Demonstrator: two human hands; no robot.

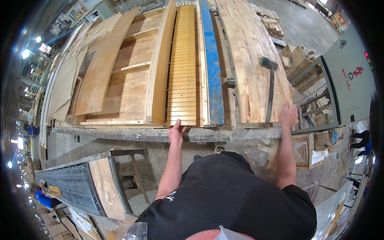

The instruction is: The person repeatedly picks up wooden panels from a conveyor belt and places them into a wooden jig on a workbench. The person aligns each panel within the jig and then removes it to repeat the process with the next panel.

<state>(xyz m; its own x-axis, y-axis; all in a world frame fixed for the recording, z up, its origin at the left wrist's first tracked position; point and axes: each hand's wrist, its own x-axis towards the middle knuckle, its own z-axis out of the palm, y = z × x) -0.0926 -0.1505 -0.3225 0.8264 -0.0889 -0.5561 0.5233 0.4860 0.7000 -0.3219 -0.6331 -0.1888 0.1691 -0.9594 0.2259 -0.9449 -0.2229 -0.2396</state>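
Observation:
My left hand [176,131] is at the near end of a long yellow-brown grooved board [182,80], its thumb over the end and its fingers curled below. My right hand [289,115] closes around the near right corner of a wide pale wooden panel [252,52]. On that panel lies a mallet [271,84] with a dark head, its handle toward me. Between grooved board and panel runs a long blue metal bar [212,64], worn and scratched. Left of the board stands an upright wooden side piece [160,68] of a frame with cross slats.
A thin brown sheet [106,60] leans across the frame at left. The worn bench edge [224,135] runs in front of me. A grey electrical cabinet [352,76] stands at right, near wooden boxes [300,58]. A dark roller conveyor [72,186] is at lower left, with a person in blue beyond.

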